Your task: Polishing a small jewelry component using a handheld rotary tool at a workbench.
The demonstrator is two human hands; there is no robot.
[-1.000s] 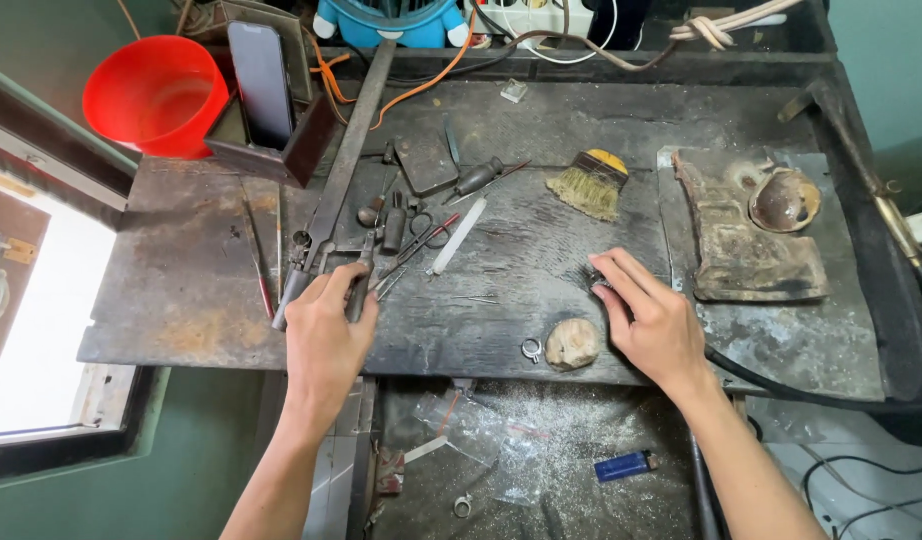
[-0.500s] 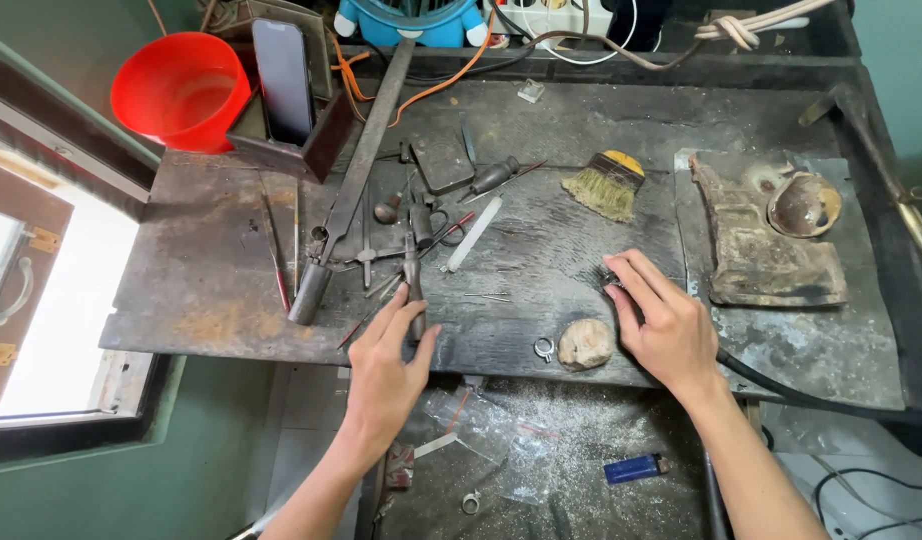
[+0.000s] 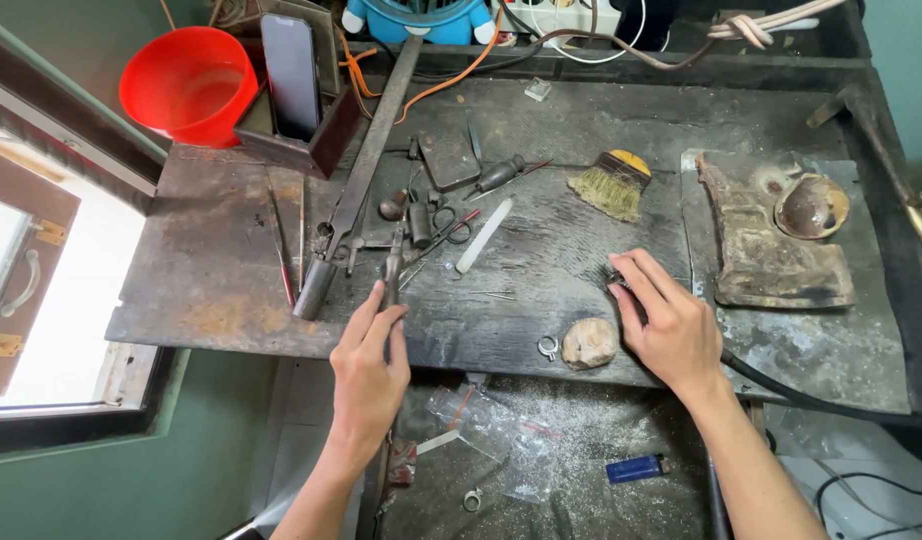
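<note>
the left hand pinches the handle of dark pliers between thumb and fingers, near the front edge of a sooty metal tabletop. the right hand rests flat (fingers loosely spread) just beside a small round stone and a ring.

You are working in soft, even daylight; the brightest patch is the pale area beyond the window frame at the left edge, blown out to near white; the dark workbench soaks up light and stays dim, with only a dull sheen on its worn metal; shadows under your left hand and right hand are faint and short; the red bucket glows, saturated; focus is sharp at centre; straight edges bow outward toward the corners; no motion blur shows.
</note>
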